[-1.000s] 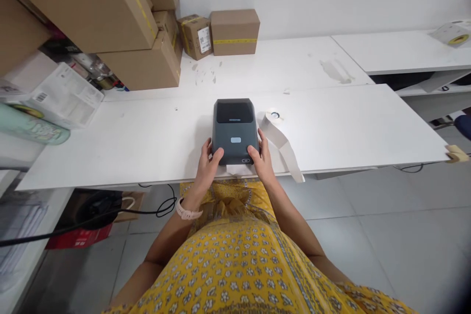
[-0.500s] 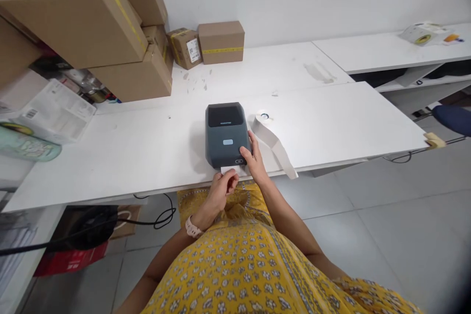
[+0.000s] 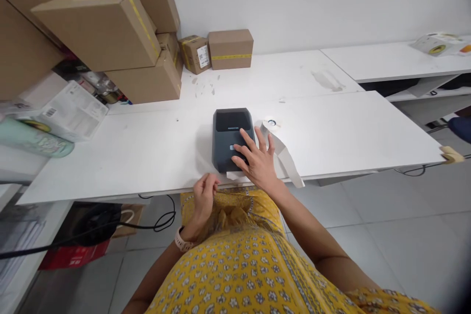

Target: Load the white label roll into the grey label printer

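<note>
A dark grey label printer [image 3: 223, 142] sits near the front edge of the white table. My right hand [image 3: 259, 159] is over its right half with fingers spread, one fingertip at the light button on top. A short white label strip [image 3: 233, 175] sticks out of the printer's front. My left hand [image 3: 205, 190] is at the table edge, left of that strip and apart from it. Its fingers are curled together, and whether anything is in them is hidden. Right of the printer lies a label roll [image 3: 272, 123], its loose tail running past the table edge.
Cardboard boxes [image 3: 99, 34] are stacked at the back left, with two smaller boxes [image 3: 231, 49] against the wall. A mint-green bottle [image 3: 37, 137] and a white carton [image 3: 69, 110] are at the left. Black cables [image 3: 162, 223] hang below the table [image 3: 342, 132].
My left hand has let go of the label strip and moved left. My right hand has gone from gripping the printer's right side to lying over its top, fingers spread.
</note>
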`<state>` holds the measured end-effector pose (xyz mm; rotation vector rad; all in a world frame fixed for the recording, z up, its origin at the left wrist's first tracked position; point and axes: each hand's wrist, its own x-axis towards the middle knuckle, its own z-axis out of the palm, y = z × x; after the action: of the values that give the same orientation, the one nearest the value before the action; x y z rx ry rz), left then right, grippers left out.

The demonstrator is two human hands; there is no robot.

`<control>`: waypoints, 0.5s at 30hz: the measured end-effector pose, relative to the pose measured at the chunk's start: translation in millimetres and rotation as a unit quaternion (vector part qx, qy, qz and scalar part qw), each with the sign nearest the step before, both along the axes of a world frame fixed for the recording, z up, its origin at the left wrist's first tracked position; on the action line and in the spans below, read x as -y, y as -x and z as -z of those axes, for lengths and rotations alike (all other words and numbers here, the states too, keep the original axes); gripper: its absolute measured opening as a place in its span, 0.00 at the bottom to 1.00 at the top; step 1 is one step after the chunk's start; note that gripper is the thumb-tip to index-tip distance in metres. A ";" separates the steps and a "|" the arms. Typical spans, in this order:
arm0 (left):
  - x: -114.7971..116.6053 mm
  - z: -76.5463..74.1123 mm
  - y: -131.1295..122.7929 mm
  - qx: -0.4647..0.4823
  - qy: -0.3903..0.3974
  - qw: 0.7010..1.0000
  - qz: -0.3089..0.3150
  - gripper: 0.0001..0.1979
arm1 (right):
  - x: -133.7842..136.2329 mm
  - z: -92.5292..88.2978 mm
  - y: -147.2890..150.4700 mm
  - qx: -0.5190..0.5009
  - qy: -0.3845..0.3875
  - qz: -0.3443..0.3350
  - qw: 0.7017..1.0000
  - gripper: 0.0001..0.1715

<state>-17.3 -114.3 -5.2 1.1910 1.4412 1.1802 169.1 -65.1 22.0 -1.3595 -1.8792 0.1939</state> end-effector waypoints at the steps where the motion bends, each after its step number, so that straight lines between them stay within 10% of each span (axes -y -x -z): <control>1: -6.4 0.3 1.7 -0.012 -0.043 0.998 -0.047 0.16 | -1.3 0.0 0.0 0.005 0.004 -0.008 1.000 0.14; 4: -29.9 1.6 0.6 -0.051 -0.127 0.986 -0.098 0.16 | 1.2 6.0 -3.5 -0.013 0.011 -0.023 1.000 0.16; 11: -59.5 -8.1 -9.8 -0.028 -0.125 0.992 0.009 0.30 | 16.4 40.2 -20.8 -0.290 0.096 0.014 0.952 0.34; 15: -82.2 -31.0 -7.5 -0.005 -0.169 0.986 -0.007 0.30 | -3.7 24.1 -20.4 -0.294 0.074 -0.012 0.953 0.39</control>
<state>-9.8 -32.1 25.8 1.4182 1.2893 1.4713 189.6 -61.4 -2.2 -1.2028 -1.3954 0.6851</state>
